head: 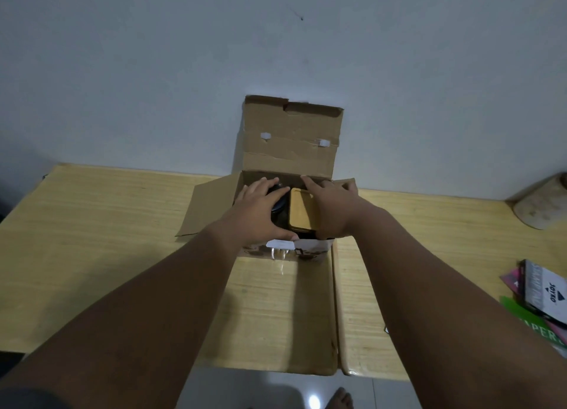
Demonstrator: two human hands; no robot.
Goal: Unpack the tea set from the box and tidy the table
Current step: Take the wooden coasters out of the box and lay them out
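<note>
An open cardboard box stands at the far edge of the wooden table, its lid flap up against the wall. Both my hands reach into it. My left hand lies with fingers spread over a dark round item in the box's left half. My right hand rests beside a light wooden tray or lid in the box's right half, its fingers along that item's right edge. Whether either hand has a firm hold is hidden. The front of the box carries a white label.
The box's side flaps are spread on the table. A pale rounded object sits at the far right against the wall. Printed packets and papers lie at the right edge. A seam divides the tabletop. My bare foot shows below.
</note>
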